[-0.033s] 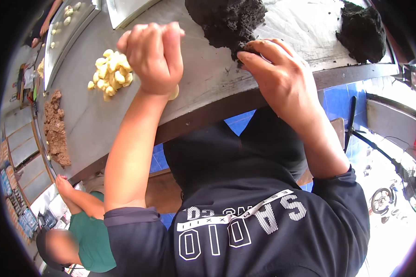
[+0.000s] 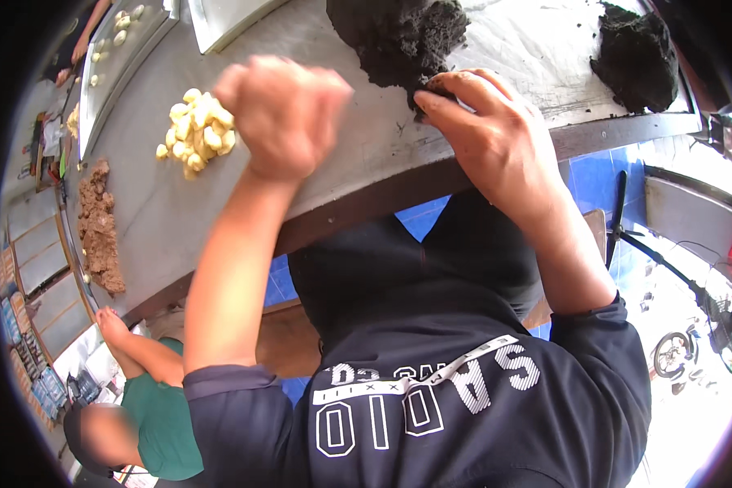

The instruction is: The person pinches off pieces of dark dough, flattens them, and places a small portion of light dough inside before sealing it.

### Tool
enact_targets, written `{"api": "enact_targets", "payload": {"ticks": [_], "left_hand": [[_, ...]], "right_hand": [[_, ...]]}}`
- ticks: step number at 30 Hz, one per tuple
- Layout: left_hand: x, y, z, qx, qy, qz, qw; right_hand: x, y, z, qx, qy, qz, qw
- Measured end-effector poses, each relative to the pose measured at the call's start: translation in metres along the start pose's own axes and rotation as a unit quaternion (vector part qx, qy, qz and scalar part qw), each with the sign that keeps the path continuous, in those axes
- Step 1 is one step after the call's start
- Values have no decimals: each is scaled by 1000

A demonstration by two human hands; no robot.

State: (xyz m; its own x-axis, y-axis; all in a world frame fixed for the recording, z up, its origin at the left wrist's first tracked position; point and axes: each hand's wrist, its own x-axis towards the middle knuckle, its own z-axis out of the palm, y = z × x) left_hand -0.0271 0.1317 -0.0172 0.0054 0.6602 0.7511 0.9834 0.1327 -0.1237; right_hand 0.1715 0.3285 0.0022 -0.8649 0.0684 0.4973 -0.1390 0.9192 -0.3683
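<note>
My left hand (image 2: 283,118) is held over the metal table (image 2: 342,163), blurred by motion. Its fingers are curled into a fist, and whatever may be inside is hidden. Close beside it, to the left, lies a pile of small pale-yellow dough balls (image 2: 195,134). My right hand (image 2: 496,134) pinches the near edge of a large crumbly mound of black dough (image 2: 398,37) between thumb and fingers. How much dough is in its grip cannot be seen.
Another black dough lump (image 2: 636,61) sits at the table's right end. Brown dough (image 2: 99,232) lies along the left edge. A tray (image 2: 122,57) with several pale balls stands far left. A person in a green shirt (image 2: 163,415) is at lower left.
My left fist has shifted right and slightly toward me. The pale piece that showed beside its wrist is no longer visible. My right hand stays at the black dough, almost unmoved.
</note>
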Motion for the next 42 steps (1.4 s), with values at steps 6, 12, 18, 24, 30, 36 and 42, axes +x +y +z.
{"api": "enact_targets", "payload": {"ticks": [6,12,18,24,30,36,42], "left_hand": [[9,-10,-11,-231,85,-404,881],[-34,38,-104,140,-233,-231,934],[-49,58,-80,-92,-81,-458,881],[-16,80,-63,-362,74,-596,713],[17,95,-53,-516,123,-611,588],[-13,63,-56,-244,-126,-387,880],[-7,58,-41,-224,-127,-331,908]], "right_hand": [[19,-12,7,-35,-70,20,997],[-3,-3,-20,50,-42,128,990],[4,-17,-11,43,-18,36,998],[9,-29,-9,122,-64,55,989],[26,-44,21,136,-4,39,990],[29,-41,12,283,-6,9,959],[12,-58,14,190,-49,-55,979]]}}
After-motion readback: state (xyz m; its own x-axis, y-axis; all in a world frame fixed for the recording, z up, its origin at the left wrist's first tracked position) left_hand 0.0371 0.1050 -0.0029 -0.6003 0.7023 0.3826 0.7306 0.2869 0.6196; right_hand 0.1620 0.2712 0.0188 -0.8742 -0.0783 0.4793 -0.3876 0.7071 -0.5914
